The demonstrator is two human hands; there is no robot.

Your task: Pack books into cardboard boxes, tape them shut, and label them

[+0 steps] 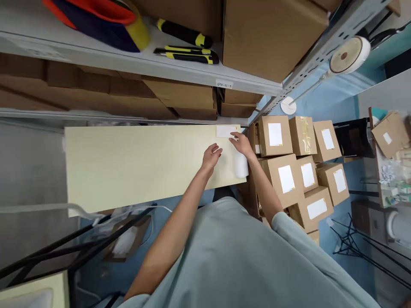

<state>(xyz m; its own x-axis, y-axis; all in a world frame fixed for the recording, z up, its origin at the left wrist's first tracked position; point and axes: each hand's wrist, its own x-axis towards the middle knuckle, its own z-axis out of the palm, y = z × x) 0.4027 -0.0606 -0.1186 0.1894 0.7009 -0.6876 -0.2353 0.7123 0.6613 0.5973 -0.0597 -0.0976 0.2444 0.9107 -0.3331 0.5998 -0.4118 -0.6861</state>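
A long pale yellow tabletop [138,167] lies in front of me. My left hand [212,157] hovers over its right part, fingers loosely curled and apart, with nothing seen in them. To its right is my right hand [240,143], fingers spread, its fingertips at the lower edge of a white paper label [224,131]. Whether they touch the label I cannot tell. Just below the right hand, a white roll [240,166] rests at the table's right end, partly covered by the wrist.
Above the table runs a metal shelf [180,68] with brown cartons, yellow-and-black utility knives [189,54] and a colourful bag [105,21]. Sealed cardboard boxes [285,175] with white labels are stacked on the right. A white fan [348,55] stands beyond; a pale hose [41,208] crosses the lower left.
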